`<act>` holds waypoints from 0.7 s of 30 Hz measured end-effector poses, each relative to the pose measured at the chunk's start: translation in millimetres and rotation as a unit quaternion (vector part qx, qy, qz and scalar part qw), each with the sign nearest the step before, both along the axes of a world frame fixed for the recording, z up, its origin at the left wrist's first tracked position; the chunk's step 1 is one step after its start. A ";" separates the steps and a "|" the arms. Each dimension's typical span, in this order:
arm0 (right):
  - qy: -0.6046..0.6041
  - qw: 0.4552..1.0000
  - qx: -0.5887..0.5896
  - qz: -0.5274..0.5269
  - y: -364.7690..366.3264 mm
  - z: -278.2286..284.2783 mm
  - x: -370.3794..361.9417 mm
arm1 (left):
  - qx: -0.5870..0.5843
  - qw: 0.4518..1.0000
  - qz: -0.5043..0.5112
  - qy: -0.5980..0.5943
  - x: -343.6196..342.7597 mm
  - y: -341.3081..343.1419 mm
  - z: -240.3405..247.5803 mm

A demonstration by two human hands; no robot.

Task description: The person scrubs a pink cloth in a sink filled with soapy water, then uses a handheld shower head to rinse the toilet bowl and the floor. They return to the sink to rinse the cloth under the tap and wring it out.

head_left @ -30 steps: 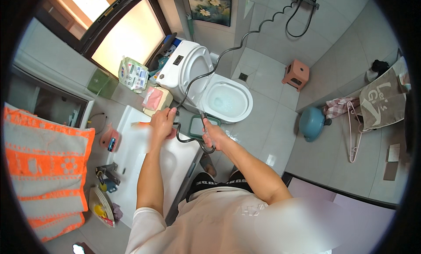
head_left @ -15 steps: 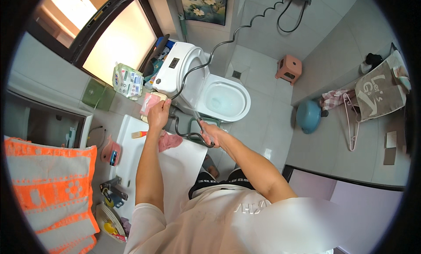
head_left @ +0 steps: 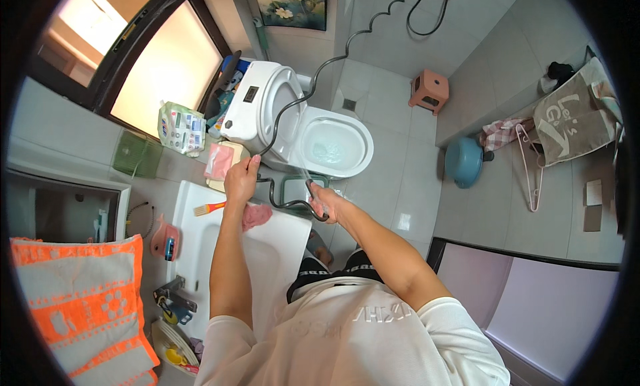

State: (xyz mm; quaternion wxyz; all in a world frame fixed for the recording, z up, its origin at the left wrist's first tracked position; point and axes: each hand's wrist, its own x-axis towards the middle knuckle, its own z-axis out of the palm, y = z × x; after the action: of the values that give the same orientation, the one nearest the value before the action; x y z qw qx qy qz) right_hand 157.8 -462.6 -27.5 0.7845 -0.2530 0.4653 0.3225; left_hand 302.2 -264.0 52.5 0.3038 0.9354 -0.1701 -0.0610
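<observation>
Left hand [head_left: 241,181] has moved nearer the toilet [head_left: 365,149], fingers [head_left: 255,161] clasping the black hose [head_left: 272,193]; right hand [head_left: 327,203] grips the sprayer [head_left: 311,187].

Toilet [head_left: 365,158] ahead of you; package [head_left: 182,128] left of its tank. Washbasin [head_left: 280,253] at your left: brush [head_left: 209,209] and cloth [head_left: 257,217] on its far end, faucet [head_left: 177,294] along its left side. Towel [head_left: 80,306] farther left. Hose [head_left: 272,194] in your left hand [head_left: 241,178], sprayer [head_left: 311,186] in your right hand [head_left: 325,203]; hose passing before raised lid [head_left: 290,123], toward upper right. Stool [head_left: 430,91] beyond toilet, to right. Along right wall: bag [head_left: 579,119], with hanger [head_left: 531,179] left of it.
</observation>
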 end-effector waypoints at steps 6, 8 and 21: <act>-0.016 0.999 -0.048 0.009 -10.6 -9.0 -19.9 | -0.005 1.000 -0.021 0.019 -15.9 -10.3 -9.1; -0.011 0.998 -0.049 -0.043 -15.8 -9.7 -22.2 | -0.008 1.000 -0.025 0.010 -20.1 -10.6 -16.2; -0.026 0.988 -0.112 -0.106 -22.8 -33.8 -55.8 | -0.018 0.997 -0.057 0.057 -51.4 -24.9 -29.6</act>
State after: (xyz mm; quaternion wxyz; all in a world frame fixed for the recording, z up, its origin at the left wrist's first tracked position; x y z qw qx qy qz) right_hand 102.0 -485.4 -61.3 0.7925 -0.2971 0.5024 0.1769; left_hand 250.8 -288.9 22.9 0.3256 0.9138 -0.2062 -0.1285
